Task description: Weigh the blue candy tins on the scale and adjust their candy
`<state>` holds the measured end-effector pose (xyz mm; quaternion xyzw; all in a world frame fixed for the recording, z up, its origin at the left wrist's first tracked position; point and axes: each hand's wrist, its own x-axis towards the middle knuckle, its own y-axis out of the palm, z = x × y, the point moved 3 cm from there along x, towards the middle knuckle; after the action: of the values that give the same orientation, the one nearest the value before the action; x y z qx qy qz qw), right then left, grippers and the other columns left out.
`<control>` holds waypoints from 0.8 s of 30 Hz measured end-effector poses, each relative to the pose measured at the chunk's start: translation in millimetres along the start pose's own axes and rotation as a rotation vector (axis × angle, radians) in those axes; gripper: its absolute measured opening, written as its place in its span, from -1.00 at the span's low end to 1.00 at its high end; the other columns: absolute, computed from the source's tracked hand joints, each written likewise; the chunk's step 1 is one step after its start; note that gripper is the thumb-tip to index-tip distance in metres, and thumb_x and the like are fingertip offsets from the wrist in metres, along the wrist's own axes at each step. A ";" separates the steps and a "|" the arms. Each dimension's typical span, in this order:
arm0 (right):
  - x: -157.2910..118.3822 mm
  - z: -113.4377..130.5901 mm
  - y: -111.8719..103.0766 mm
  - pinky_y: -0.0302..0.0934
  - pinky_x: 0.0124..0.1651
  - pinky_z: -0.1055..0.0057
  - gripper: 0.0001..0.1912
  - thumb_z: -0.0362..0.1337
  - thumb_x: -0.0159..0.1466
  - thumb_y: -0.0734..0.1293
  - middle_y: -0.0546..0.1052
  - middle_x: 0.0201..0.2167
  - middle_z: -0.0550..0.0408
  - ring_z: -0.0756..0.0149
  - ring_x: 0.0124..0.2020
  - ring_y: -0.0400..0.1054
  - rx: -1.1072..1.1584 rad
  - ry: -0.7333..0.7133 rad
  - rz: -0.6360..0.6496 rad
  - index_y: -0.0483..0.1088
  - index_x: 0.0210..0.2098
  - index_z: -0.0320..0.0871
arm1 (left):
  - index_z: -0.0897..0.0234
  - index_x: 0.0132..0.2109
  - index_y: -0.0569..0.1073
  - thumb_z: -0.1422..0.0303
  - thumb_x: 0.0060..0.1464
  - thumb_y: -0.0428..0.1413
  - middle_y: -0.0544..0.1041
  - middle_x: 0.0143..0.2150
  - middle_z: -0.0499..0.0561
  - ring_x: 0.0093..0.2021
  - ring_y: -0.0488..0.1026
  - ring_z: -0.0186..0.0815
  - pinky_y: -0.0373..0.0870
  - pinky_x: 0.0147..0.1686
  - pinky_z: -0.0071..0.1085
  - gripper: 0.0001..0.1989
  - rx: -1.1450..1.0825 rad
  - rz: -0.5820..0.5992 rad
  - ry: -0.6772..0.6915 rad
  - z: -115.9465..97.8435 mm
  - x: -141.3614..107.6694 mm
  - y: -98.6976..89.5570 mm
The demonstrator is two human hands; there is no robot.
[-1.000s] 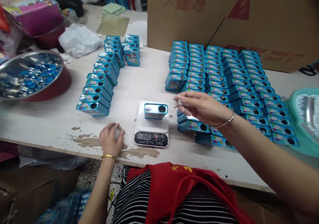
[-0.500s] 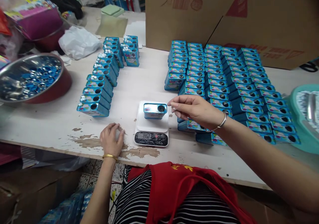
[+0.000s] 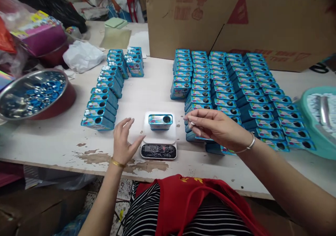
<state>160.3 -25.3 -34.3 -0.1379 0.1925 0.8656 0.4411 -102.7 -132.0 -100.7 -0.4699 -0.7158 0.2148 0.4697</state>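
Observation:
A blue tin (image 3: 160,122) with a round dark opening at its right end stands upright on a small white scale (image 3: 159,136), whose display is lit. Just left of the scale, my left hand (image 3: 125,141) is raised with its fingers spread, holding nothing. To the right of the tin, my right hand (image 3: 210,124) pinches a small white candy (image 3: 193,123) between its fingers, not touching the tin. Left of the scale stand rows of blue tins (image 3: 101,120), several with white candies lying on their tops. Many more blue tins (image 3: 227,103) fill rows on the right.
A metal bowl (image 3: 70,92) of blue and silver caps is at the left. A teal basin (image 3: 309,124) with white candies and a metal scoop stands at the far right. Behind the tins rises a large cardboard box (image 3: 183,29). A white plastic bag (image 3: 83,55) lies at the back left.
My left hand has lifted off the table, opened and moved right toward the scale. My right hand has drawn back slightly to the right, away from the tin. The camera view has shifted a little.

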 end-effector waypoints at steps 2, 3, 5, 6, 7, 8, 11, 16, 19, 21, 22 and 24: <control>-10.2 -4.4 -10.7 -0.01 -0.60 0.61 -0.72 -0.15 0.11 0.45 0.40 -0.42 0.10 0.55 -0.53 0.22 0.032 -0.008 -0.047 0.45 -0.26 -0.19 | 0.18 0.20 0.20 0.07 0.02 0.16 0.29 0.15 0.16 0.16 0.24 -0.12 0.19 0.15 -0.10 -0.35 -0.013 0.079 0.147 -20.6 28.6 1.4; -14.3 -7.0 -15.6 0.01 -0.59 0.60 -0.72 -0.14 0.12 0.44 0.40 -0.41 0.10 0.55 -0.53 0.22 0.048 -0.013 -0.063 0.45 -0.25 -0.18 | 0.17 0.21 0.19 0.05 0.01 0.17 0.29 0.16 0.16 0.17 0.23 -0.11 0.18 0.15 -0.09 -0.32 -0.019 0.121 0.206 -28.7 40.0 3.2; -19.4 -11.9 -22.2 0.01 -0.59 0.59 -0.72 -0.13 0.13 0.43 0.39 -0.42 0.11 0.54 -0.53 0.22 0.069 -0.018 -0.077 0.44 -0.24 -0.17 | 0.17 0.22 0.17 0.02 0.00 0.16 0.29 0.16 0.16 0.18 0.23 -0.10 0.16 0.16 -0.08 -0.30 -0.035 0.195 0.279 -38.4 55.0 7.9; -19.7 -13.4 -23.0 -0.01 -0.59 0.59 -0.71 -0.13 0.14 0.42 0.39 -0.44 0.11 0.54 -0.54 0.21 0.067 -0.017 -0.074 0.43 -0.23 -0.18 | 0.18 0.23 0.17 0.02 0.01 0.15 0.29 0.16 0.16 0.18 0.23 -0.10 0.16 0.16 -0.08 -0.30 -0.048 0.221 0.289 -40.2 58.7 10.2; -18.4 -13.7 -21.7 -0.04 -0.60 0.59 -0.71 -0.12 0.16 0.40 0.38 -0.47 0.13 0.55 -0.56 0.18 0.051 -0.016 -0.063 0.42 -0.23 -0.19 | 0.18 0.23 0.16 0.03 0.02 0.15 0.29 0.17 0.16 0.18 0.23 -0.10 0.17 0.16 -0.09 -0.31 -0.063 0.236 0.284 -40.3 60.1 12.3; -15.4 -12.7 -18.4 -0.08 -0.62 0.59 -0.72 -0.11 0.19 0.38 0.36 -0.52 0.15 0.56 -0.60 0.14 0.020 -0.017 -0.039 0.40 -0.23 -0.20 | 0.18 0.23 0.16 0.04 0.03 0.14 0.30 0.16 0.16 0.17 0.23 -0.11 0.18 0.16 -0.10 -0.32 -0.074 0.240 0.268 -39.1 59.8 13.9; 2.9 -1.5 0.7 -0.13 -0.62 0.58 -0.76 -0.16 0.28 0.27 0.30 -0.63 0.21 0.57 -0.66 0.05 -0.125 -0.072 0.062 0.38 -0.25 -0.24 | 0.19 0.22 0.18 0.11 0.08 0.13 0.32 0.14 0.14 0.15 0.25 -0.14 0.22 0.13 -0.14 -0.39 -0.077 0.210 0.195 -32.3 52.3 14.3; 39.7 19.4 31.0 0.09 -0.37 0.51 -0.88 -0.40 0.28 0.24 0.37 -0.54 0.16 0.48 -0.48 0.22 -0.600 -0.362 0.014 0.41 -0.33 -0.27 | 0.19 0.18 0.24 0.22 0.11 0.12 0.37 0.08 0.12 0.10 0.30 -0.17 0.26 0.10 -0.18 -0.49 -0.043 0.115 0.098 -21.5 32.9 1.6; 49.1 18.2 41.5 0.09 -0.23 0.47 -0.88 -0.51 0.23 0.26 0.42 -0.39 0.07 0.42 -0.34 0.25 -0.878 -0.477 -0.012 0.42 -0.36 -0.27 | 0.20 0.15 0.27 0.25 0.12 0.11 0.39 0.06 0.12 0.09 0.32 -0.18 0.28 0.08 -0.19 -0.54 -0.035 0.093 0.026 -13.7 20.6 -5.1; 50.3 14.8 45.4 0.09 -0.18 0.46 -0.85 -0.54 0.23 0.24 0.41 -0.33 0.02 0.39 -0.29 0.25 -0.962 -0.483 0.008 0.42 -0.35 -0.27 | 0.21 0.14 0.28 0.26 0.14 0.09 0.41 0.04 0.11 0.07 0.33 -0.19 0.29 0.08 -0.19 -0.57 -0.040 0.102 -0.016 -8.8 13.1 -5.8; 50.1 13.4 46.7 0.09 -0.17 0.46 -0.85 -0.54 0.23 0.23 0.41 -0.31 0.01 0.38 -0.27 0.25 -0.987 -0.473 0.017 0.42 -0.34 -0.27 | 0.21 0.13 0.29 0.26 0.14 0.09 0.41 0.04 0.11 0.07 0.34 -0.19 0.29 0.07 -0.19 -0.59 -0.045 0.108 -0.029 -6.9 9.9 -5.3; 49.1 12.3 49.1 0.10 -0.17 0.45 -0.86 -0.52 0.24 0.23 0.39 -0.27 -0.02 0.36 -0.26 0.25 -1.032 -0.446 0.026 0.42 -0.33 -0.28 | 0.22 0.12 0.29 0.27 0.15 0.08 0.42 0.02 0.11 0.06 0.35 -0.20 0.30 0.07 -0.19 -0.60 -0.057 0.115 -0.045 -4.2 5.3 -3.5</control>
<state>91.3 -11.2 -33.1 -0.1471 -0.3523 0.8612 0.3356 -101.2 -129.6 -93.7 -0.5186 -0.7039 0.2313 0.4267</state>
